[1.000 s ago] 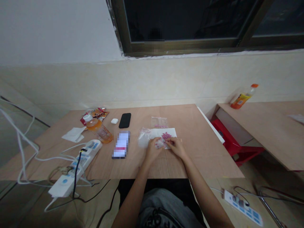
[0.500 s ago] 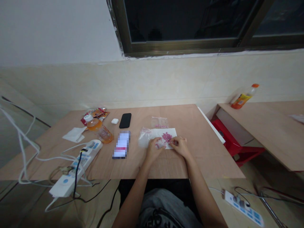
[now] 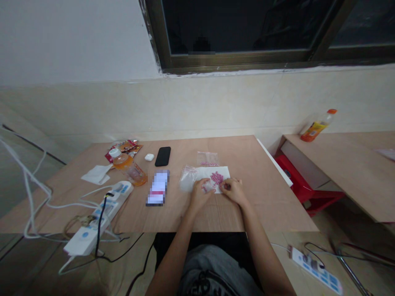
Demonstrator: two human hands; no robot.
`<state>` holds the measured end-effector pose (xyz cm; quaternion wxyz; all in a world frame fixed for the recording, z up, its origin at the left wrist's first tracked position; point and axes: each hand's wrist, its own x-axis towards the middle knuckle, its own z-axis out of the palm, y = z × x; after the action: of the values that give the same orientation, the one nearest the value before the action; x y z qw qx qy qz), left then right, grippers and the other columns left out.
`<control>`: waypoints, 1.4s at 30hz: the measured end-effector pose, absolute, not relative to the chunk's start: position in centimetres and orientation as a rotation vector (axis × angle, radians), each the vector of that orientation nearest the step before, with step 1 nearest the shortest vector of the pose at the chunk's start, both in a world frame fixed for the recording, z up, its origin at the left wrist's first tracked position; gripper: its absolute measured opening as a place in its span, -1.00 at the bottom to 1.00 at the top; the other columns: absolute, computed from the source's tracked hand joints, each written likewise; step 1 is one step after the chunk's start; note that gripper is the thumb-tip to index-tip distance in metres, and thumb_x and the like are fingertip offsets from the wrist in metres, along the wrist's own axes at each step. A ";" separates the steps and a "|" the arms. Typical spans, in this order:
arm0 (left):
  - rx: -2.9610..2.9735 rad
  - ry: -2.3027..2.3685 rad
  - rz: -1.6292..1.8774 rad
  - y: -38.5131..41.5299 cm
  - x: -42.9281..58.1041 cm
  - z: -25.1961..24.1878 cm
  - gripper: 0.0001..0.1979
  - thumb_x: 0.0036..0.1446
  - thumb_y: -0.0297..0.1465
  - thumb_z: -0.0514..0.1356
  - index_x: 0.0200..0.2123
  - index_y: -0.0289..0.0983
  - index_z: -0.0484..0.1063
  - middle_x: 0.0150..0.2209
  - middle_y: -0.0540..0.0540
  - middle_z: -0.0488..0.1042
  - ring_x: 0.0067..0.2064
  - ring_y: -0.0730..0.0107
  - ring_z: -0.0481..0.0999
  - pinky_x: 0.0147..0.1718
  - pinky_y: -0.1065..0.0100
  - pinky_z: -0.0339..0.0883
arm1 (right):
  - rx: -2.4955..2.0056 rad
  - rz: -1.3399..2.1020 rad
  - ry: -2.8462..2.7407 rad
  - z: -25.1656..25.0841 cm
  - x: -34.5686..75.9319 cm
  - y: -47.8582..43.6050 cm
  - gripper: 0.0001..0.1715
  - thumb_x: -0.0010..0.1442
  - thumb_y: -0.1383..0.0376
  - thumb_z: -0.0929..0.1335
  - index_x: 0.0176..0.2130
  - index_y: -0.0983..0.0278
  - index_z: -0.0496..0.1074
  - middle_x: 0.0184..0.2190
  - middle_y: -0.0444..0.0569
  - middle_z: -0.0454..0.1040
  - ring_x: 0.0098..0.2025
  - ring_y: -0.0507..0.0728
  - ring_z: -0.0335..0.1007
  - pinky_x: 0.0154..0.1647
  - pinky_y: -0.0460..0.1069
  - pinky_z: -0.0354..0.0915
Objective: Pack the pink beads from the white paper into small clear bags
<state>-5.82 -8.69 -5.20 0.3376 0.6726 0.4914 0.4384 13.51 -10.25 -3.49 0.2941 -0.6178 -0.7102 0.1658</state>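
Observation:
Small pink beads [image 3: 217, 177] lie in a loose pile on a white sheet [image 3: 226, 170] in front of me. At the sheet's left part, my left hand [image 3: 200, 192] is closed on a small clear plastic bag [image 3: 205, 187] with pinkish marks or contents. My right hand [image 3: 235, 191] rests at the right side of the pile, thumb and fingers pinched together; what is between them is too small to make out. A larger clear plastic bag [image 3: 187, 179] lies just left of the sheet. Behind it sits a flat zip bag [image 3: 207, 158] with more pink beads.
Left on the table [image 3: 277, 205] are a blurred-screen phone [image 3: 158, 188], a black phone [image 3: 163, 156], a white earbud case [image 3: 149, 157], an orange drink bottle [image 3: 129, 168], tissue [image 3: 97, 174], snack wrappers [image 3: 126, 146] and a power strip [image 3: 101, 218] with cables. A red stool [image 3: 300, 183] stands right.
My right fingertips have shifted very slightly beside the beads. My left hand and the bags stay where they were.

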 end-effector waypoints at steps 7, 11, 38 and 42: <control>1.758 1.268 1.128 -8.8 -5.9 -5.0 -0.54 -0.09 -0.42 0.35 -0.06 -0.21 0.41 -0.07 -0.12 0.46 -0.01 0.25 0.42 -0.06 0.21 0.33 | -1.634 0.475 -1.844 -3.5 13.6 -10.2 -0.83 0.11 0.22 0.35 -0.37 0.20 0.54 -0.36 -0.05 0.56 -0.26 0.16 0.36 -0.06 0.09 0.01; 1.745 1.262 1.123 -8.8 -6.0 -5.0 -0.55 -0.09 -0.40 0.36 -0.07 -0.20 0.42 -0.07 -0.12 0.46 -0.02 0.24 0.43 -0.08 0.21 0.33 | -1.621 0.466 -1.809 -3.4 13.6 -10.1 -0.79 0.13 0.18 0.34 -0.38 0.21 0.54 -0.37 -0.02 0.57 -0.28 0.17 0.37 -0.08 0.09 0.07; 1.787 1.272 1.118 -8.8 -5.9 -4.9 -0.57 -0.09 -0.43 0.35 -0.08 -0.20 0.43 -0.08 -0.10 0.46 -0.05 0.26 0.42 -0.10 0.22 0.34 | -1.733 0.375 -1.598 -3.7 14.2 -9.7 -0.65 0.20 0.09 0.27 -0.30 0.22 0.56 -0.46 -0.04 0.53 -0.37 0.14 0.38 -0.25 0.02 0.09; 1.780 1.276 1.127 -8.8 -5.9 -4.8 -0.57 -0.10 -0.43 0.35 -0.09 -0.20 0.43 -0.09 -0.09 0.46 -0.05 0.26 0.43 -0.10 0.23 0.34 | -1.840 0.324 -1.593 -4.0 14.6 -9.8 -0.69 0.20 0.14 0.27 -0.24 0.20 0.54 -0.45 -0.07 0.51 -0.32 0.15 0.38 -0.21 0.03 0.03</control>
<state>-5.88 -8.82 -4.83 0.3327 0.6815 0.4886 0.4314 14.58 -9.77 -3.99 0.3366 -0.7058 -0.6109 0.1242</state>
